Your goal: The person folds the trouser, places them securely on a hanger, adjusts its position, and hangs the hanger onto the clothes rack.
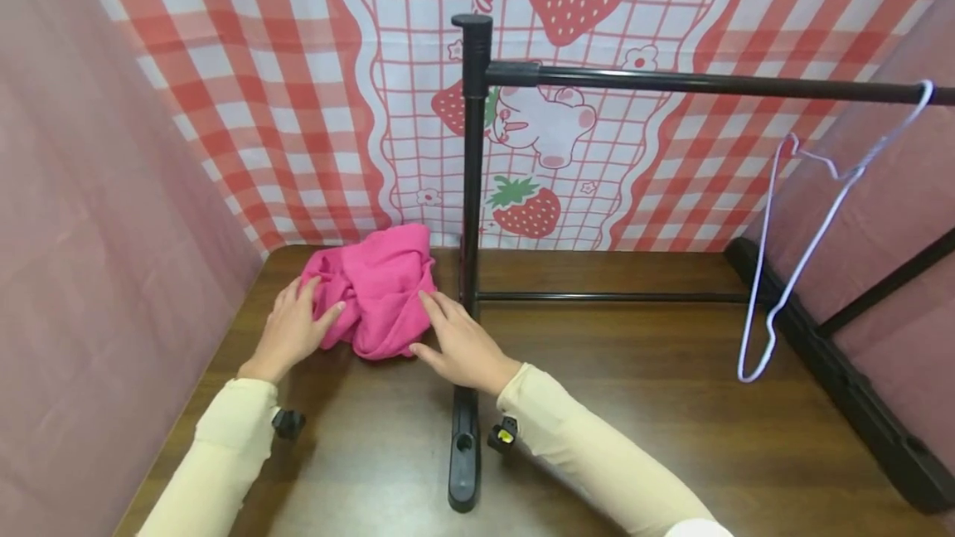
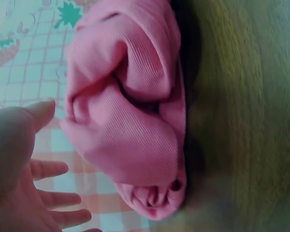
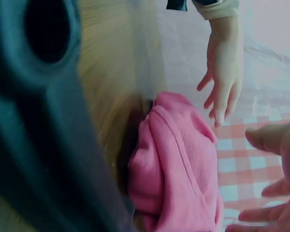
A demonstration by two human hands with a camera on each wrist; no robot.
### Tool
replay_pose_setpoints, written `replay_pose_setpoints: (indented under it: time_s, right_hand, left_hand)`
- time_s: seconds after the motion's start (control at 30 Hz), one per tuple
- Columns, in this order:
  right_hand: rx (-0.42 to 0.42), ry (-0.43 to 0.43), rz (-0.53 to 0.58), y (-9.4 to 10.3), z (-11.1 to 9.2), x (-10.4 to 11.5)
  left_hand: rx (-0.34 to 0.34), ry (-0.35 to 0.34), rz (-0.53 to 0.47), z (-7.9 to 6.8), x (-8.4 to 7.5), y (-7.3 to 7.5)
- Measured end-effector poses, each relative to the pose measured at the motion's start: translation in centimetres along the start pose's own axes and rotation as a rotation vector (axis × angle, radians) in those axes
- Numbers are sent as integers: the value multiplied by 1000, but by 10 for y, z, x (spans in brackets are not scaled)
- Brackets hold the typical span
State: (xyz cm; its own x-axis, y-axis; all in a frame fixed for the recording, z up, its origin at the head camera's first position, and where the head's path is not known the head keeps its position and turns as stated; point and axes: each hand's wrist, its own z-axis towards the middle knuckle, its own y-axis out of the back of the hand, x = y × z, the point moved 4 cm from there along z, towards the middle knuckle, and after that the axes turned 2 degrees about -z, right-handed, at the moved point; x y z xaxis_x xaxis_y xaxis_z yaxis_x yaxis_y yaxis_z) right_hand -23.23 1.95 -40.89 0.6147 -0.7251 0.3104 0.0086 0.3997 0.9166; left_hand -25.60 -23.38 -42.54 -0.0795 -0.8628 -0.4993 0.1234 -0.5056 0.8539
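Note:
A crumpled bright pink cloth (image 1: 388, 288), probably a garment, lies bunched on the wooden table left of the rack's upright. My left hand (image 1: 293, 326) hovers at its left side with fingers spread. From the right, my right hand (image 1: 466, 346) reaches past the upright toward the cloth's right edge, its fingers extended. In the left wrist view the left hand (image 2: 24, 179) is apart from the folded cloth (image 2: 130, 106). The right wrist view shows both the right hand (image 3: 275, 179) and the left hand (image 3: 224, 72) spread around the cloth (image 3: 179, 169), gripping nothing.
A black garment rack stands on the table, with its upright (image 1: 472, 189), foot (image 1: 464, 471) and top bar (image 1: 671, 83). A pale purple hanger (image 1: 806, 255) hangs at the bar's right. Behind is a red checked strawberry curtain (image 1: 298, 106); pink drapes (image 1: 112, 230) flank the table.

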Motion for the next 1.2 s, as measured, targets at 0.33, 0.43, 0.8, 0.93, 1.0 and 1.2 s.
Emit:
replay_pose_setpoints:
  time_s: [0.33, 0.43, 0.8, 0.93, 1.0, 1.2]
  right_hand:
    - [-37, -154, 87, -8, 22, 4]
    - [-63, -195, 91, -11, 29, 3]
    - [-23, -389, 108, -28, 50, -2]
    - [13, -448, 130, -36, 55, -7]
    - [34, -471, 143, -40, 57, -9]
    - [75, -559, 232, -49, 62, -17]
  left_hand:
    - [55, -13, -72, 11, 11, -4]
    - [78, -18, -81, 15, 13, -6]
    - [191, 3, -129, 29, 19, -11]
    - [209, 1, -142, 36, 21, -8]
    - [228, 24, -139, 40, 23, -8]
    - [335, 89, -137, 57, 26, -15]
